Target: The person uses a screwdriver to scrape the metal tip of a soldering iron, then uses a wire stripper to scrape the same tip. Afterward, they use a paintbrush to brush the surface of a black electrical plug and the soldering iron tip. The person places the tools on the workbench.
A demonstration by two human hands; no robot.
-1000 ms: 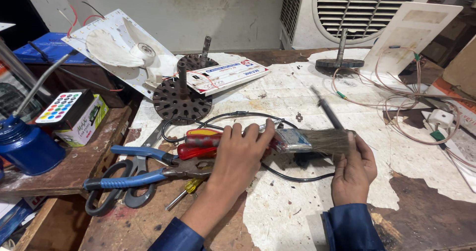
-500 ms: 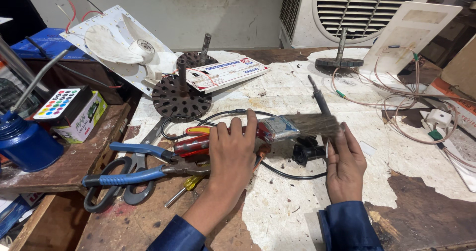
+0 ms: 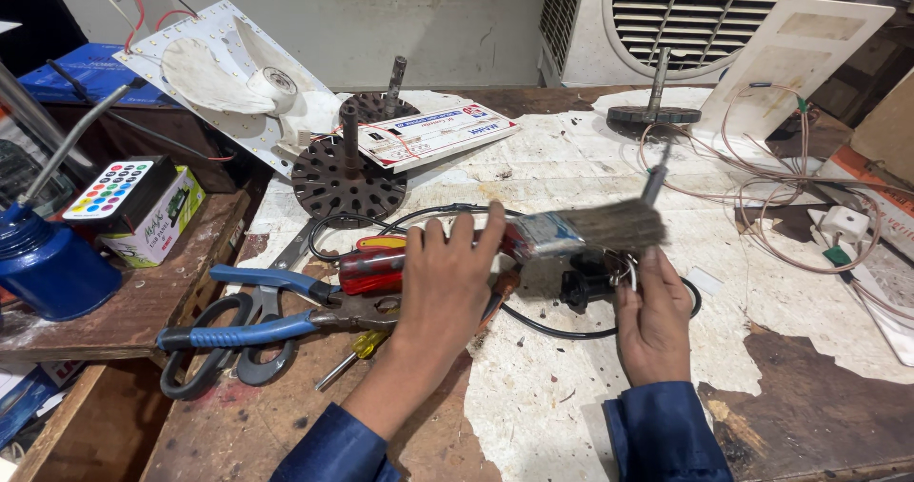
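At the far left a blue oil can (image 3: 43, 263) with a long thin spout sits on a low wooden shelf (image 3: 143, 301), and behind it a small box with a grid of coloured dots (image 3: 129, 201). Next come blue-handled pliers (image 3: 257, 325) lying over black-handled scissors (image 3: 228, 368), their jaws pointing toward my left hand. Above them stands a dark slotted rotor disc on a shaft (image 3: 347, 182), with a printed card (image 3: 433, 132) and a white panel holding a fan blade (image 3: 228, 82) behind it.

My left hand (image 3: 447, 287) lies palm down, fingers spread and lightly curled, over the handle end of a paintbrush (image 3: 586, 230); I cannot tell how firmly it grips. A red screwdriver handle (image 3: 371, 268) pokes out just left of that hand. The brush runs level to the right, its metal ferrule and grey bristles hanging above the worktable (image 3: 571, 158).

My right hand (image 3: 652, 315) is closed around 1 small black part (image 3: 583, 287) with a loop of black cable (image 3: 533, 322), held just under the bristles. Further right, thin copper-coloured wire (image 3: 762, 187) trails toward a small white connector (image 3: 843, 223), and 1 more disc on a shaft (image 3: 655, 111) stands before a white cooler grille (image 3: 705, 11).
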